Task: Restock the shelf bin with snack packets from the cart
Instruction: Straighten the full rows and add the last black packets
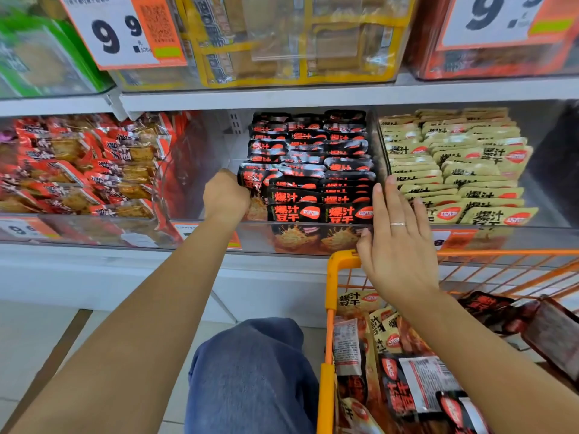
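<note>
- Clear plastic formed the shelf bin [313, 238], the largest thing in reach, lying between the two hands; black packets stood in it in packed rows across the middle and right, while the column nearest the left hand looked only partly filled.
- Orange wire made up the cart [332, 277], just below the right hand, and it carried a loose heap of snack packets [407, 380], black and beige, so by my judgement plenty of restocking remained.
- The left hand [226, 195] was curled round a black packet [250, 180] at the bin's left side, apparently slotting it into that gap.
- The right hand [398, 242] lay flat with fingers straight against the bin's right front corner, holding nothing, seemingly steadying the rows.
- Both hands were well apart, the stocked rows between them.
</note>
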`<state>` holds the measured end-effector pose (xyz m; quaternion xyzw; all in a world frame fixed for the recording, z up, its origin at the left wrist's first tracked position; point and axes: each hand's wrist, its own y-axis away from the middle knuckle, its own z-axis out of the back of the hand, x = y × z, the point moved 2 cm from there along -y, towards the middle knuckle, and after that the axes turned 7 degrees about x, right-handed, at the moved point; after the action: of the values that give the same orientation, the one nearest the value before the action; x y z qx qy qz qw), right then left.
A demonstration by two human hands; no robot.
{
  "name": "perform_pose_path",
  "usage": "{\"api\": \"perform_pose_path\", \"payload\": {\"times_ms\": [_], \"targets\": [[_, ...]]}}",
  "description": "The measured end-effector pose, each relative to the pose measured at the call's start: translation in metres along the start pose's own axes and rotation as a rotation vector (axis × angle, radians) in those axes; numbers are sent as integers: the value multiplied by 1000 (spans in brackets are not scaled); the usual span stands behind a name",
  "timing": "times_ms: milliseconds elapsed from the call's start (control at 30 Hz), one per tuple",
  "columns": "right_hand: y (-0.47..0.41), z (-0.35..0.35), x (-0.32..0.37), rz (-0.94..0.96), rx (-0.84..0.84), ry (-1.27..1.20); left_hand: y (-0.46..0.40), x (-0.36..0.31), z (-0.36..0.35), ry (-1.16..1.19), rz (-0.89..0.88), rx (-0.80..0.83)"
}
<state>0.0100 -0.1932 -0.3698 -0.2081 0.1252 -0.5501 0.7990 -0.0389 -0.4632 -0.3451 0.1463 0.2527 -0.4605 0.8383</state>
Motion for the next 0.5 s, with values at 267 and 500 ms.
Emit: {"api": "perform_pose_path", "payload": {"times_ms": [267, 500], "targets": [[0, 0, 0, -4, 1, -2, 3, 2, 10, 215, 100, -209], [0, 0, 0, -8, 11, -6, 11, -5, 11, 217, 37, -226]]}}
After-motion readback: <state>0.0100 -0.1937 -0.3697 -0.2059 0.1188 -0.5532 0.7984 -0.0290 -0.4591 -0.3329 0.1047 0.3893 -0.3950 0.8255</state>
